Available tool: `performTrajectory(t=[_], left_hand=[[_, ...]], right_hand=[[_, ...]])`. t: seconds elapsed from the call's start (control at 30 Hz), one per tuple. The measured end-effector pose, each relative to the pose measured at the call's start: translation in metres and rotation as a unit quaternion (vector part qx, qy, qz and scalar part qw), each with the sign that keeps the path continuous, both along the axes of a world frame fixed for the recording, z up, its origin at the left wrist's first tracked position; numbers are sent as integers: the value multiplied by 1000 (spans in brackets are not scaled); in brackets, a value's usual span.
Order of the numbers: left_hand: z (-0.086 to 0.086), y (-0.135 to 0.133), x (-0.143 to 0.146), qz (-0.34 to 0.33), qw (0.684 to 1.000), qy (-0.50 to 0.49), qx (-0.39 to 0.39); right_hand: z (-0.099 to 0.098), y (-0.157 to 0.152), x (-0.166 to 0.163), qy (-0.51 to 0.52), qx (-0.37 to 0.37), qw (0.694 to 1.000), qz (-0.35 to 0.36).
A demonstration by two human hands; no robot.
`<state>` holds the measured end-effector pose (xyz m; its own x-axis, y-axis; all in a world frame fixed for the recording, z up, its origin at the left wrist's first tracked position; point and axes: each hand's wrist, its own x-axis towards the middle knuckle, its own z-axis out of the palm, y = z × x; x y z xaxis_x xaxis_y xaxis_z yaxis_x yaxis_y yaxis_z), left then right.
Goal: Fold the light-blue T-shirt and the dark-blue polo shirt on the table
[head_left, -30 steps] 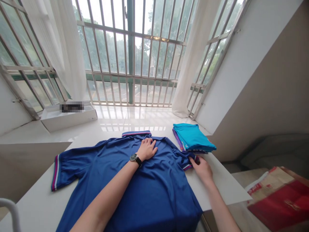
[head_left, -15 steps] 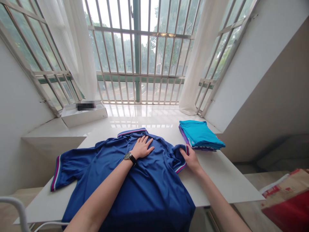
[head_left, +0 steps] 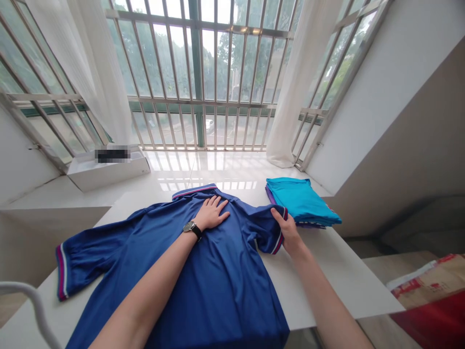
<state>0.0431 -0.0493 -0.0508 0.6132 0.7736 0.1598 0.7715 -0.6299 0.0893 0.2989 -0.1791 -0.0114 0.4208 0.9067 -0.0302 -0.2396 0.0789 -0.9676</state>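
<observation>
Two hands on one blue polo shirt (head_left: 203, 271), spread back-up across the white desk (head_left: 327, 271). Your left hand (head_left: 212, 213) lies flat, fingers spread, just below the collar at 12 o'clock, likely pinning the cloth. Your right hand (head_left: 288, 232) has fingers closed on the striped sleeve cuff (head_left: 278, 241) at 3 o'clock, lifted inward. One folded stack (head_left: 301, 203), teal on top, at 2 o'clock. One white box (head_left: 109, 169) at 10 o'clock.

The left hand (head_left: 212, 212) lies palm down with its fingers spread flat, pointing to the far side, the forearm running back to the near left with a watch at the wrist. The right hand (head_left: 288, 231) reaches in from the near right, fingers pinched closed on a fold of cloth, wrist straight.
</observation>
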Motion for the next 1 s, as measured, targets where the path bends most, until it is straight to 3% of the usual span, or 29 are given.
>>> performTrajectory(t=[0.17,0.3,0.43,0.57,0.67,0.77,1.0], left_hand=[[11,19,23,14,999,7,-35],[24,24,47,61,996,4,-71],[33,19,75,74,996,-35,-47],[36,14,87,53,995,-81,-21],[33,14,88,-31,992,-107,-65],[26,16,90,-101,960,-204,-162],[14,20,108,-17,898,-376,-228]], right_hand=[[-8,7,6,-79,20,991,-109],[-16,7,7,-165,26,980,-109],[-17,4,7,-241,6,966,-96],[-12,3,5,-305,6,947,-101],[-9,2,2,-333,-1,936,-117],[-7,0,-2,-352,-5,929,-113],[-6,-5,-10,-373,6,926,-56]])
